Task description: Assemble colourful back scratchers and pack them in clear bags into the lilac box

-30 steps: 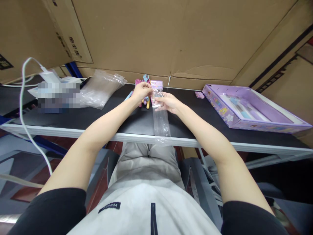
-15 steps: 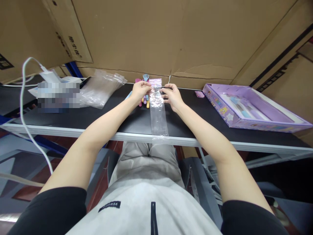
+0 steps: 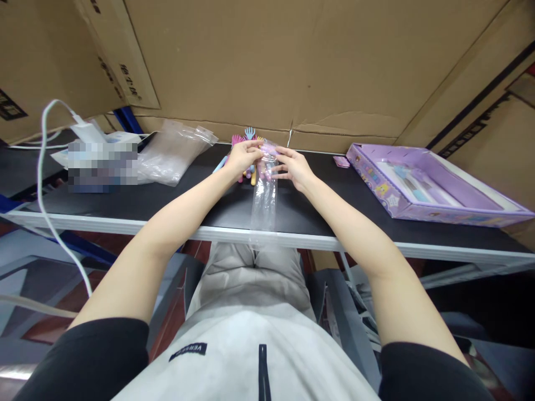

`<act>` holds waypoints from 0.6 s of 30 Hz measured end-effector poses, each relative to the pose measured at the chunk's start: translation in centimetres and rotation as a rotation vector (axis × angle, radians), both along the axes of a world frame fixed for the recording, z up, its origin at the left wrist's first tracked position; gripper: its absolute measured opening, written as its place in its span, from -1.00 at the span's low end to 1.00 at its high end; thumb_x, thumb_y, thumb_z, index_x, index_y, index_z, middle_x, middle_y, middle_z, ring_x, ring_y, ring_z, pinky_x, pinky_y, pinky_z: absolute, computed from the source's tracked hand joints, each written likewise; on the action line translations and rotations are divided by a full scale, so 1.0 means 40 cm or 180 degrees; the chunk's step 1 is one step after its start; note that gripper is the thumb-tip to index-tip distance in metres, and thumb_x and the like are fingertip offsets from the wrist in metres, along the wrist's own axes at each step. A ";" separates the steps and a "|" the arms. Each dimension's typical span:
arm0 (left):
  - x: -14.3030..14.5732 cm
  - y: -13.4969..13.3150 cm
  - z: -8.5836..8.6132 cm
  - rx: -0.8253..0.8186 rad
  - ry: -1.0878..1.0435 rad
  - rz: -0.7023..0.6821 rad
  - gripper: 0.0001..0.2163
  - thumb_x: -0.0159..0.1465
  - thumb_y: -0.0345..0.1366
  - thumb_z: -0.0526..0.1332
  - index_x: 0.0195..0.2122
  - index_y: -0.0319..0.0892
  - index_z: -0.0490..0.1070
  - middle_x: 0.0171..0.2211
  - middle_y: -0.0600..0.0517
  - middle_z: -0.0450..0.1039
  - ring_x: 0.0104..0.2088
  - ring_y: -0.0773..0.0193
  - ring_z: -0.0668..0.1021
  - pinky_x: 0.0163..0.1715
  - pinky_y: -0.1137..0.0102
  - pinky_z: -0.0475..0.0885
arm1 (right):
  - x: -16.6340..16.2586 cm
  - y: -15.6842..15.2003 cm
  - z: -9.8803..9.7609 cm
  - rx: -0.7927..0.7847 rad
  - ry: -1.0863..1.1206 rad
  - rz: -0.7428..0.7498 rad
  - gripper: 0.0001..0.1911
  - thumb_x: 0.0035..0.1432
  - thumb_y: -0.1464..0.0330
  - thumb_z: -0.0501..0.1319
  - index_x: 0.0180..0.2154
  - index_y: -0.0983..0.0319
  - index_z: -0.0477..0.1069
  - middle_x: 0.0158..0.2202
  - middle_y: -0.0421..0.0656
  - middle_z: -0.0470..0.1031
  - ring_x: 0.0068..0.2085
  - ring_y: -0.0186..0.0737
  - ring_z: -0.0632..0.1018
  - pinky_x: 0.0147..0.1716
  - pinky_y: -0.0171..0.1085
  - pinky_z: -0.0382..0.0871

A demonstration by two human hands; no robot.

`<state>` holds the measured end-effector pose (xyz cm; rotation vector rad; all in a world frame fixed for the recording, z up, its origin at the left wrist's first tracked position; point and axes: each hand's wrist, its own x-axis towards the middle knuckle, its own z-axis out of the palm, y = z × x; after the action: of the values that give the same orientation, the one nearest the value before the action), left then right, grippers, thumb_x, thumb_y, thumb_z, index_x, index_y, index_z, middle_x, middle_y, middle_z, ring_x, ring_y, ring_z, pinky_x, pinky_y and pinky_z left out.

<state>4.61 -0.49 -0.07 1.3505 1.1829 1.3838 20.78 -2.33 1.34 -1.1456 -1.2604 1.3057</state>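
Note:
A long clear plastic bag [image 3: 264, 206] with a pinkish top end lies between my hands, its lower end hanging over the table's front edge. My left hand [image 3: 244, 156] is closed, thumb and fingertips pinching the left side of that top end. On the right side, my right hand [image 3: 293, 167] pinches it between thumb and forefinger, the other fingers spread. Several small hand-shaped plastic sticks lie under and behind my left hand, among them a blue one [image 3: 249, 133] and a pink one [image 3: 237, 139]. My left hand partly hides their handles.
A purple printed box tray [image 3: 443, 210] stands at the right, with a small pink card [image 3: 341, 161] beside it. Clear plastic bags [image 3: 171, 156] lie at the left, near a white charger and cable [image 3: 89, 132]. A cardboard wall [image 3: 267, 67] rises behind the black tabletop [image 3: 321, 206].
The bag's top end has gone from flat and straight to gathered and tilted between my fingers. Its lower part has swung slightly left. My hands have barely moved.

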 end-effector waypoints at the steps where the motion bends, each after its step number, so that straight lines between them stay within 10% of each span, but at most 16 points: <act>1: 0.001 0.002 0.000 0.0005 -0.0023 -0.0031 -0.56 0.19 -0.55 0.29 0.13 -0.37 0.53 -0.45 0.04 0.58 -0.33 0.22 0.68 -0.15 0.33 0.64 | 0.002 0.002 0.000 0.0000 -0.0005 -0.0024 -0.74 0.36 0.51 0.20 0.04 0.18 0.42 -0.08 -0.17 0.61 -0.49 -0.43 0.57 -0.45 -0.31 0.66; 18: -0.001 0.026 -0.015 0.0422 -0.0023 -0.0411 -0.45 0.14 -0.59 0.31 0.21 -0.32 0.47 -0.44 0.06 0.62 -0.48 0.37 0.58 -0.36 0.50 0.50 | 0.030 0.034 0.002 -0.0023 0.0040 -0.0350 -0.86 0.42 0.48 0.12 -0.25 0.21 0.32 -0.35 -0.28 0.47 -0.51 -0.41 0.54 -0.36 -0.25 0.65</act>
<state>4.58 0.53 -0.69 1.4861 0.9954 1.3928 21.96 -0.97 1.42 -1.1933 -1.1680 1.2350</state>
